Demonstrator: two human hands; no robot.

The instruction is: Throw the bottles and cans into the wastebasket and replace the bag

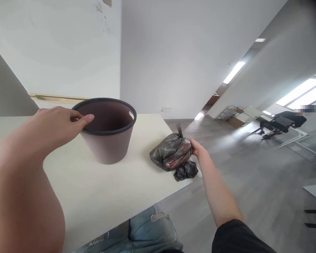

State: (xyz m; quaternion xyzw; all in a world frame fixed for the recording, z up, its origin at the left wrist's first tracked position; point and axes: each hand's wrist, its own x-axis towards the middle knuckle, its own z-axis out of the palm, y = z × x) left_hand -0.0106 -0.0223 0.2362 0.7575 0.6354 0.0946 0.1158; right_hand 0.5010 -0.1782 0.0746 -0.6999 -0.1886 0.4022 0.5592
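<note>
A mauve trash can (107, 147) with a dark rim stands upright on the white table. My left hand (65, 121) grips its rim on the left side, thumb over the inner edge and fingers curled outside. Toward the table's right end lies a tied, filled black garbage bag (168, 151), with something reddish showing through the thin plastic. My right hand (196, 147) is against the far right side of this bag; its fingers are mostly hidden behind it. A smaller crumpled black plastic bag (186, 171) lies in front, close to the table edge.
The white table (100, 193) ends just right of the bags, with grey floor (216, 168) beyond. A wall (158, 63) rises behind it. My legs in jeans (150, 232) are at the front edge. Far right are a black office chair (281, 121) and a wire rack (228, 114).
</note>
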